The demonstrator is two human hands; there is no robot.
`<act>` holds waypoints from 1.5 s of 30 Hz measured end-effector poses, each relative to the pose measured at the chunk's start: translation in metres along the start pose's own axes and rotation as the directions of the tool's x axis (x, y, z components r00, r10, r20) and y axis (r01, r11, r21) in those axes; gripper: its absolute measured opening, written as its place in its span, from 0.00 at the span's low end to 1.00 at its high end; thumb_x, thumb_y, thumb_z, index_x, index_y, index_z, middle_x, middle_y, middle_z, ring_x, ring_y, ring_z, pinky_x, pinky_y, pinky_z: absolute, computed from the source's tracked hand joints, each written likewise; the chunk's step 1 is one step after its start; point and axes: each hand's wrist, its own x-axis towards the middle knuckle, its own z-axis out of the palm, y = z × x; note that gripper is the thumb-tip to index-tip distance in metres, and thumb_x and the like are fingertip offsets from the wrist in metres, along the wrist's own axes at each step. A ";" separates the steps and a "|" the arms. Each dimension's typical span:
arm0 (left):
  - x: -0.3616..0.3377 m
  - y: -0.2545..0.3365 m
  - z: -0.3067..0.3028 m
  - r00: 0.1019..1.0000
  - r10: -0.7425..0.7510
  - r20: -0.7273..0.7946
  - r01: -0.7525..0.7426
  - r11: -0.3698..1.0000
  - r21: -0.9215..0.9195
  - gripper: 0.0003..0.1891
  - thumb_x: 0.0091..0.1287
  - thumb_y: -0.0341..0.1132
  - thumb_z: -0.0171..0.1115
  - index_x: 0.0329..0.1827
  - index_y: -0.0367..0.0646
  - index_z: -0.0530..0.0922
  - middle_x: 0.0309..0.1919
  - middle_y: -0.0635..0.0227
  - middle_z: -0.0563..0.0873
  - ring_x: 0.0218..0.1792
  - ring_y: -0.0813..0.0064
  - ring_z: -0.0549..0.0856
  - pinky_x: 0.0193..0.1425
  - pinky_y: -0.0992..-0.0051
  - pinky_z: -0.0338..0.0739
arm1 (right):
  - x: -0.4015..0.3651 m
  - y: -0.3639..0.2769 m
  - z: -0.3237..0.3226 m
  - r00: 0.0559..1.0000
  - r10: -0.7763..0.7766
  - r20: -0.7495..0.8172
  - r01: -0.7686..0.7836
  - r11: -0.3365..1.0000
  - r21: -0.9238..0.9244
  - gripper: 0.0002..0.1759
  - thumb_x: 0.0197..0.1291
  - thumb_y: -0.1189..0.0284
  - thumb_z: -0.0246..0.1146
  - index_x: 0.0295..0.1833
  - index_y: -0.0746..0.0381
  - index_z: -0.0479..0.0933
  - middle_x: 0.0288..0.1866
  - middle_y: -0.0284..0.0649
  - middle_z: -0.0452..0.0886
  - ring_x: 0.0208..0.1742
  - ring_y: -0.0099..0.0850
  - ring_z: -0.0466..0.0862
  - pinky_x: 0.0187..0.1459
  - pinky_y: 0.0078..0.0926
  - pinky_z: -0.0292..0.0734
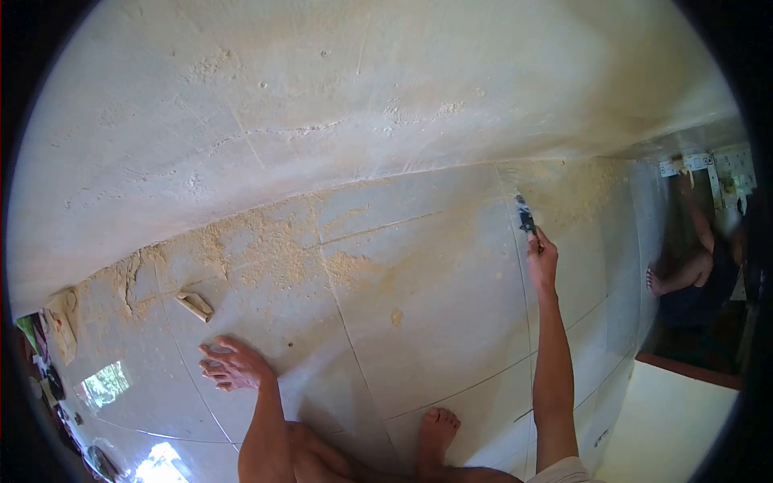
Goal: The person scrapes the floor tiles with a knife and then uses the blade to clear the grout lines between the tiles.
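Note:
My right hand (543, 256) is closed round the handle of a putty knife (525, 216), whose blade points toward the foot of the wall. The tool lies over the tiled floor (435, 298), close to the wall's lower edge. My left hand (233, 365) rests on the tiles at the lower left with its fingers spread and nothing in it. Just above that hand lies a folded piece of sandpaper or card (194, 306). Tan dust and flakes (278, 245) cover the floor along the wall.
The pale wall (322, 88) has rough, scraped patches. A brown paper piece (63, 322) and assorted items stand at the far left. At the right, a mirror-like dark panel (700, 266) shows a person's arm and leg above a pale block (676, 423). My bare foot (439, 435) is at the bottom.

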 end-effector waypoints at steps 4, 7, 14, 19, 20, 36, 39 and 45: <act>0.002 0.003 0.000 1.000 0.005 -0.023 -0.006 0.999 -0.037 0.31 0.73 0.61 0.36 0.74 0.58 0.59 0.72 0.54 0.61 0.73 0.53 0.58 0.69 0.44 0.54 | -0.002 -0.004 0.010 0.984 -0.139 0.107 0.140 0.990 0.000 0.19 0.66 0.67 0.59 0.59 0.66 0.76 0.44 0.46 0.85 0.45 0.24 0.81 0.48 0.24 0.75; 0.001 0.004 0.000 1.000 -0.001 -0.011 0.001 1.000 -0.028 0.31 0.73 0.61 0.36 0.74 0.58 0.59 0.72 0.54 0.61 0.73 0.54 0.58 0.69 0.44 0.54 | 0.020 0.000 0.012 0.998 0.021 -0.054 -0.024 0.998 -0.052 0.19 0.67 0.67 0.58 0.58 0.65 0.77 0.42 0.46 0.85 0.43 0.28 0.83 0.46 0.26 0.76; 0.002 0.003 0.000 1.000 0.000 -0.020 0.000 1.000 0.005 0.30 0.73 0.60 0.35 0.75 0.58 0.58 0.72 0.54 0.61 0.73 0.55 0.58 0.69 0.45 0.55 | 0.067 0.003 0.021 0.986 0.109 -0.123 -0.106 0.994 0.033 0.14 0.67 0.66 0.58 0.49 0.65 0.80 0.26 0.43 0.81 0.25 0.33 0.77 0.33 0.32 0.74; 0.005 0.003 -0.001 0.999 0.006 -0.036 -0.005 1.000 0.016 0.31 0.73 0.60 0.35 0.74 0.56 0.59 0.70 0.52 0.62 0.73 0.53 0.59 0.69 0.46 0.55 | 0.092 0.011 0.007 0.932 0.220 -0.287 -0.217 0.975 0.043 0.17 0.65 0.63 0.59 0.51 0.63 0.81 0.20 0.38 0.77 0.22 0.31 0.76 0.30 0.32 0.72; 0.001 0.004 -0.001 0.999 0.005 -0.032 -0.005 1.000 0.009 0.31 0.73 0.60 0.36 0.74 0.56 0.59 0.70 0.52 0.62 0.73 0.53 0.59 0.70 0.46 0.54 | 0.096 0.009 0.000 0.935 0.207 -0.287 -0.207 0.978 0.031 0.17 0.65 0.63 0.59 0.51 0.63 0.81 0.20 0.38 0.77 0.22 0.31 0.76 0.30 0.32 0.72; 0.002 0.003 -0.006 1.000 0.007 -0.028 -0.007 1.000 0.019 0.31 0.73 0.60 0.35 0.74 0.56 0.60 0.70 0.53 0.63 0.72 0.53 0.60 0.69 0.46 0.55 | 0.077 -0.006 -0.002 0.964 0.252 -0.084 -0.242 0.964 0.115 0.15 0.64 0.64 0.62 0.50 0.61 0.82 0.20 0.33 0.74 0.20 0.22 0.73 0.23 0.27 0.69; -0.001 0.008 -0.008 1.000 0.002 0.008 -0.002 1.000 -0.006 0.31 0.74 0.60 0.35 0.74 0.56 0.59 0.71 0.54 0.62 0.72 0.53 0.59 0.69 0.46 0.55 | 0.065 -0.017 0.018 0.953 0.302 -0.010 -0.284 0.906 0.314 0.16 0.64 0.62 0.63 0.49 0.63 0.83 0.20 0.31 0.74 0.19 0.20 0.72 0.21 0.24 0.67; 0.002 0.007 -0.008 1.000 -0.011 -0.007 0.011 1.000 0.020 0.30 0.74 0.60 0.35 0.74 0.56 0.59 0.71 0.54 0.61 0.72 0.54 0.59 0.69 0.46 0.55 | 0.076 -0.044 -0.027 0.913 0.373 0.164 -0.403 0.886 0.230 0.15 0.64 0.61 0.64 0.48 0.60 0.84 0.18 0.29 0.72 0.13 0.19 0.67 0.14 0.21 0.57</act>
